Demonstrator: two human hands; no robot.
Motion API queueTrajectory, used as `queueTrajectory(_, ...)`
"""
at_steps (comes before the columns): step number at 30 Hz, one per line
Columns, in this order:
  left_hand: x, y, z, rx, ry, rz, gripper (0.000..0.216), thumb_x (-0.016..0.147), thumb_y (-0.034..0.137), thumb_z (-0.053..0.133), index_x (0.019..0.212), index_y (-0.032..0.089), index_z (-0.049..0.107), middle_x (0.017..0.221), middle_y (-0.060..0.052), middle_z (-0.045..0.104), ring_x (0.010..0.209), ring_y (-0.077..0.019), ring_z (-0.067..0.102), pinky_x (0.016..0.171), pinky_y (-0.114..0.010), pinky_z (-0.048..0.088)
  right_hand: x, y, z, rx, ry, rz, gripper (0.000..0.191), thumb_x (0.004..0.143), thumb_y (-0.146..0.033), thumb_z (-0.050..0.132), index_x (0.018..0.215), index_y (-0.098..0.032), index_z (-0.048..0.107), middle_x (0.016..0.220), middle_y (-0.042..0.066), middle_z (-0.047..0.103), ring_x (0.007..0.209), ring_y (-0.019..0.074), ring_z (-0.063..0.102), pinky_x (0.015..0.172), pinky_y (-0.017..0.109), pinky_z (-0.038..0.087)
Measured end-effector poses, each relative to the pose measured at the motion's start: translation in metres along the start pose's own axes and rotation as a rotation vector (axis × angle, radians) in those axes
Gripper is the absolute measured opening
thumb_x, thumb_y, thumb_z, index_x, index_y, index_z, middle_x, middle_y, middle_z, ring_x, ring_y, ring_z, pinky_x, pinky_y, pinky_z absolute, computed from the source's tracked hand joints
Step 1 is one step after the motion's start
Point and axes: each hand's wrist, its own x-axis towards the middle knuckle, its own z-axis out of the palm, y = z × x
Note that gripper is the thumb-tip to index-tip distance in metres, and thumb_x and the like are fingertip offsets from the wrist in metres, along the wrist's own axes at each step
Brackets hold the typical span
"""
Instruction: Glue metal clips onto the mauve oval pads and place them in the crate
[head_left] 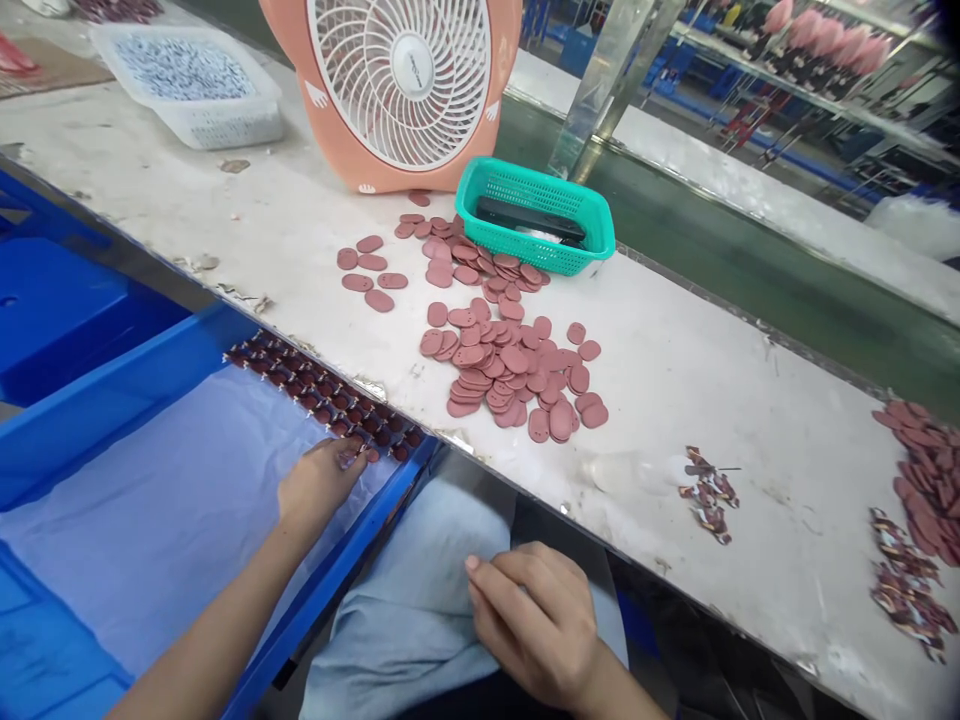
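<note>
My left hand (321, 480) reaches into a blue crate (112, 400) lined with pale plastic sheet. Its fingertips pinch a dark red oval piece at the end of a neat row of finished pieces (322, 395) laid along the crate's far edge. My right hand (536, 620) rests loosely curled on my lap, on light blue trousers, below the table edge, holding nothing visible. A heap of pink oval pads (510, 365) lies on the white worktable (712, 400), in front of me.
A peach desk fan (397, 90) stands at the back, a teal basket (536, 215) with a dark tool beside it. A white tray (191, 85) of small parts sits far left. More pads (926, 470) and printed scraps (705, 495) lie right. A green conveyor (750, 260) runs behind.
</note>
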Motion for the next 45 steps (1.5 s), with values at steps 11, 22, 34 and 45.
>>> queueTrajectory(11,-0.022,0.017,-0.012,0.032,0.254,0.146,0.029,0.09,0.05,0.06,0.094,0.026,0.077,0.103,-0.011,0.077,0.086,-0.0341,0.07,0.072,-0.044,0.052,-0.01,0.013,-0.037,-0.171,0.185,0.083,0.031,0.085,-0.006,0.063,0.114,-0.018,0.066,0.077,0.004,0.068,0.065,0.0182,0.063,0.056,0.032,0.054)
queueTrajectory(22,-0.07,0.141,-0.003,-0.071,0.463,1.219,0.058,0.077,0.049,0.08,0.132,0.036,0.067,0.134,-0.009,0.071,0.118,-0.0348,0.06,0.106,-0.046,0.032,0.003,0.055,-0.059,-0.224,0.262,0.606,0.032,0.092,-0.041,0.065,0.116,-0.019,0.061,0.109,0.012,0.065,0.103,0.0295,0.055,0.092,0.05,0.045)
queueTrajectory(34,-0.153,0.105,0.011,-0.46,0.638,1.138,0.038,0.084,0.018,0.078,0.109,0.047,0.076,0.081,0.006,0.083,0.076,-0.0205,0.069,0.106,-0.038,0.038,0.008,0.001,-0.036,1.107,0.263,0.991,0.048,0.073,-0.046,0.082,0.098,-0.021,0.049,0.066,-0.007,0.055,0.046,0.0065,0.047,0.037,0.016,0.032)
queueTrajectory(45,-0.157,0.123,0.002,-1.145,-1.099,0.121,0.053,0.075,0.071,0.07,0.077,0.018,0.067,0.06,-0.003,0.069,0.049,-0.0131,0.061,0.042,-0.019,0.046,0.003,0.003,-0.065,1.328,-0.095,0.968,0.052,0.06,-0.022,0.092,0.095,-0.02,0.054,0.065,-0.007,0.062,0.052,0.007,0.053,0.051,0.018,0.041)
